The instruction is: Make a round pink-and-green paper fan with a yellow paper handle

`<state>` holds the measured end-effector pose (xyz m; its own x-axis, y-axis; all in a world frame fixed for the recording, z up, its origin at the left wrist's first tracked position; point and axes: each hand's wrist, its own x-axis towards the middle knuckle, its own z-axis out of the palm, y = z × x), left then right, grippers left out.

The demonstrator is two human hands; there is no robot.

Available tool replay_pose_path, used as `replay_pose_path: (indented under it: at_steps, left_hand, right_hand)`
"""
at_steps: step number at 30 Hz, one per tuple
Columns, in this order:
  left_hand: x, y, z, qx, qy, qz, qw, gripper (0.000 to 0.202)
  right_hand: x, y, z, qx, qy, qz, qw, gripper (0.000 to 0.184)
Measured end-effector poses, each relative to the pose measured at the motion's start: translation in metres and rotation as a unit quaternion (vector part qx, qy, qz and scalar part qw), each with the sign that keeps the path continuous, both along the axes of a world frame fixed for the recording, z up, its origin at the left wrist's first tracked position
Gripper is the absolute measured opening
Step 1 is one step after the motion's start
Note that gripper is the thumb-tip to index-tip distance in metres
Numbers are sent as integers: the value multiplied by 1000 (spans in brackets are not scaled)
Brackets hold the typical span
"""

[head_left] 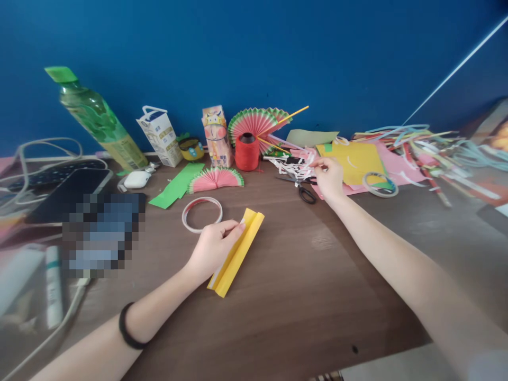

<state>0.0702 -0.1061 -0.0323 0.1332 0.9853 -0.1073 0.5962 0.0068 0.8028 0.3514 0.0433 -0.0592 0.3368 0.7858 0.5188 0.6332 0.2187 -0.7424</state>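
My left hand is closed in a pinch on a pleated strip of yellow paper that lies slanted on the brown table. A ring of tape lies just beyond it. My right hand reaches far forward, fingers closed over a heap of white paper scraps, next to black-handled scissors. What the fingers hold is too small to make out.
At the back stand a green bottle, a milk carton, a printed carton, a red thread spool and pink paper fans. Coloured sheets, strips and another tape ring lie right. A phone and cables lie left.
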Motion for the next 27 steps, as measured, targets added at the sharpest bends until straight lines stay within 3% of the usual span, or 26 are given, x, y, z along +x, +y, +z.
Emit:
replay_pose_path:
  at_steps: [9, 17, 27]
  left_hand:
    - [0, -1, 2, 2, 3, -8, 1000, 38]
    - [-1, 0, 0, 5, 7, -11, 1000, 39]
    - [0, 0, 2, 20, 3, -2, 1000, 37]
  right_hand:
    - [-1, 1, -2, -34, 101, 49, 993, 23]
    - [-2, 2, -3, -23, 122, 52, 991, 22]
    - [-1, 0, -3, 8, 41, 59, 997, 28]
